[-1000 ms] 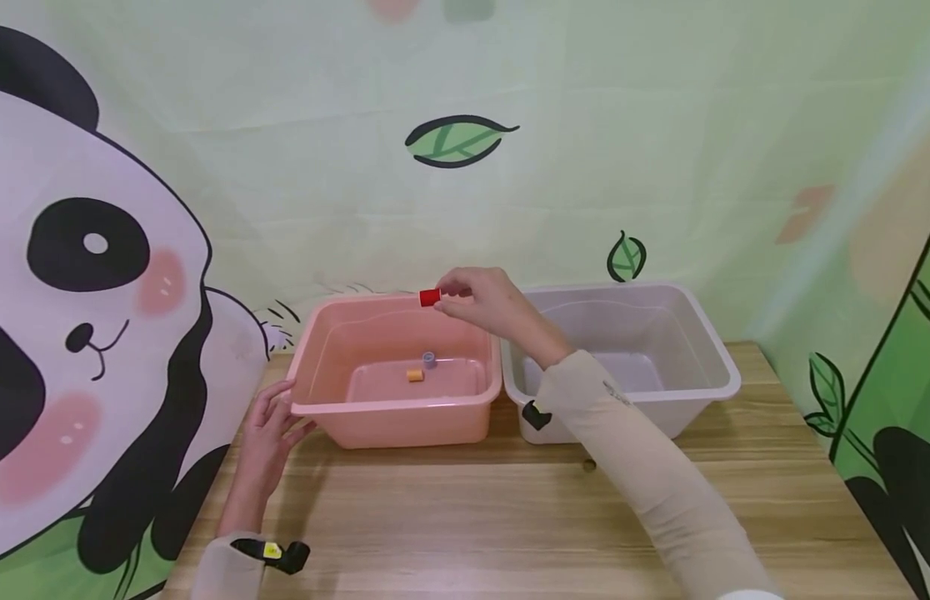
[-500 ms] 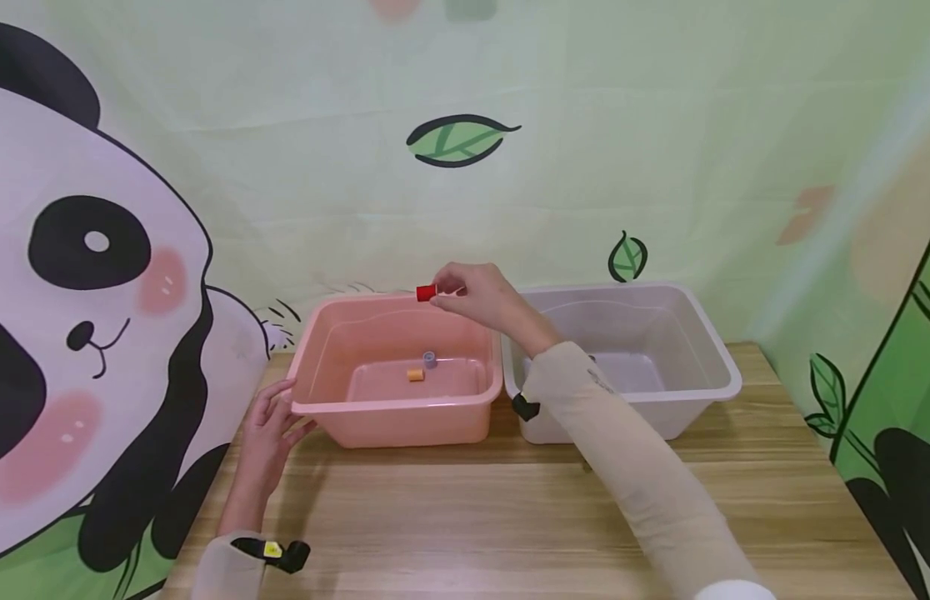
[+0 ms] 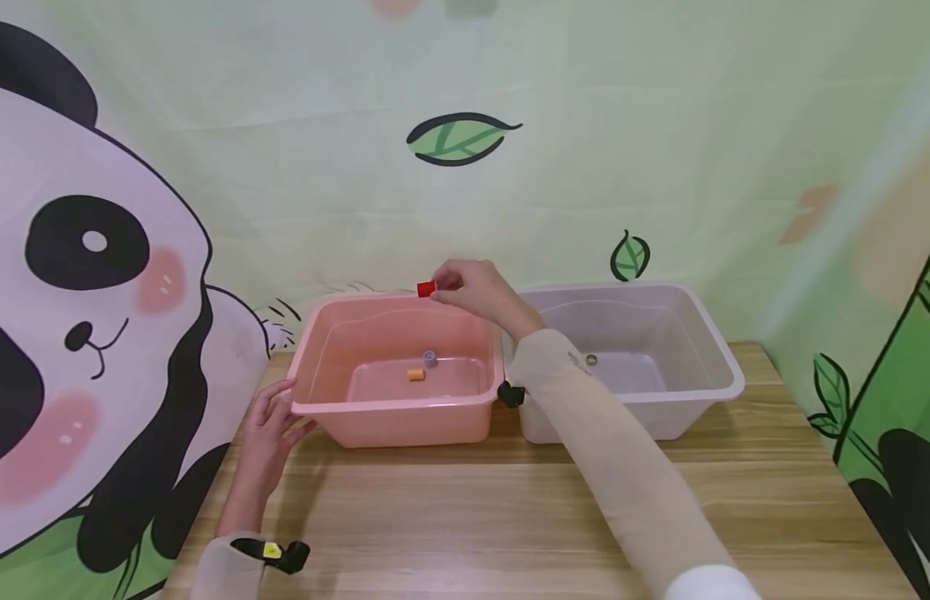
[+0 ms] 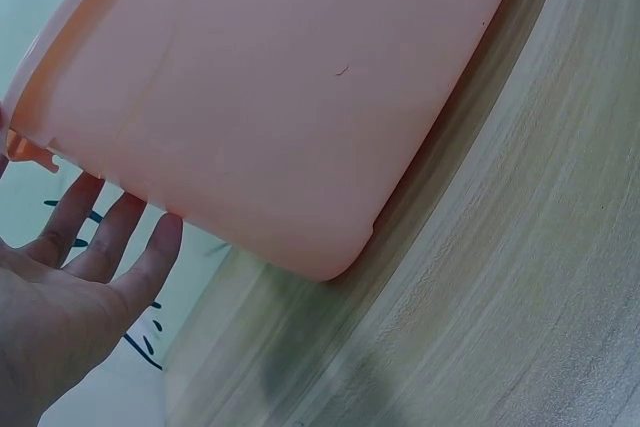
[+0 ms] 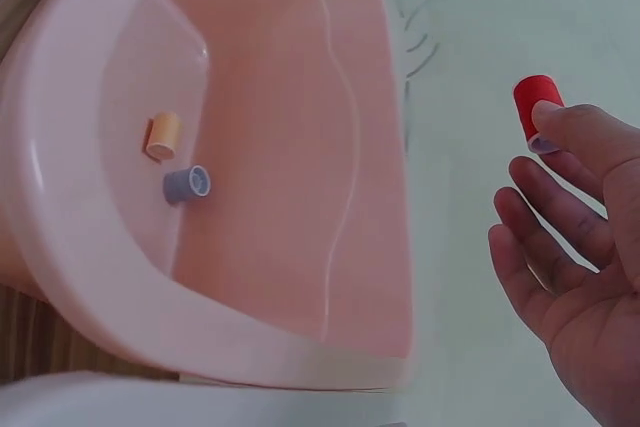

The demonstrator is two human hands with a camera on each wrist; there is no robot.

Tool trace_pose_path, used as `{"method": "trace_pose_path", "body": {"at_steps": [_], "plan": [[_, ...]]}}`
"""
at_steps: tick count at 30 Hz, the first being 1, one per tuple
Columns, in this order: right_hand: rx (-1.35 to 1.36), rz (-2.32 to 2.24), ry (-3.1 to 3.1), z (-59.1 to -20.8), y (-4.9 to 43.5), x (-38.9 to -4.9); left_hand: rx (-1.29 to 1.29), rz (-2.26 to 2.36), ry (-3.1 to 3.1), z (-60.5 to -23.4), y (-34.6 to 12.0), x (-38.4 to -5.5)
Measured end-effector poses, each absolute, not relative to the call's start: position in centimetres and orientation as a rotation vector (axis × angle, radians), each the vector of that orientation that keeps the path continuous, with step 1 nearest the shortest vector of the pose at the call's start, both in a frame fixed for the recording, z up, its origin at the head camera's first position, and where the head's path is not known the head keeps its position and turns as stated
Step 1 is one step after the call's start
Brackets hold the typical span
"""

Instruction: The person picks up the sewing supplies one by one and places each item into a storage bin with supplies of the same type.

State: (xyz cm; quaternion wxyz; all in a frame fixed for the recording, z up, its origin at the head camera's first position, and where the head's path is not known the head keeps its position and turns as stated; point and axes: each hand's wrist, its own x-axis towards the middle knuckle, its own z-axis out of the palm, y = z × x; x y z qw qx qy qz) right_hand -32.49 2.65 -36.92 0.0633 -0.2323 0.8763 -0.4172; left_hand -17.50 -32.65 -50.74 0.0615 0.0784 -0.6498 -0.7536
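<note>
My right hand (image 3: 476,292) pinches a small red thread spool (image 5: 539,112) between thumb and index finger, its other fingers loosely bent. It holds the spool above the back rim of the pink basin (image 3: 393,408). Down on that basin's floor are an orange-yellow spool (image 5: 164,136) lying on its side and a grey-blue spool (image 5: 186,184) close by. My left hand (image 3: 264,437) is at the basin's left front corner, with extended fingers (image 4: 150,257) touching the outer wall below the rim.
Right beside the pink basin stands a light grey basin (image 3: 693,400) with a small brass-coloured ring (image 3: 591,360) on its floor. Both basins sit on a wood-grain table (image 3: 435,517). Close behind hangs a printed green backdrop (image 3: 345,167).
The right hand has risen slightly and moved a little left with the red spool. Its sleeve has shifted left, uncovering the ring in the grey basin. The left hand has stayed still.
</note>
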Motion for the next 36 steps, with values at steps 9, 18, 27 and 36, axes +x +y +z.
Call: {"method": "trace_pose_path", "body": {"at_steps": [9,18,27,36], "plan": [[-0.636,-1.239,2.633,-38.2,2.0,-33.7,0.216,-2.273,-1.988,-50.6,-32.6,-17.3],[-0.559,-1.218,2.610,-39.2,1.9,-34.2,0.189,-2.295,-1.971,-50.4,-32.7,-17.1],[-0.393,-1.285,2.576,-40.9,1.9,-34.6,0.074,-2.281,-2.002,-51.2,-33.2,-17.5],[-0.329,-1.299,2.593,-42.1,0.4,-34.9,0.049,-2.259,-2.020,-51.0,-33.8,-17.4]]}}
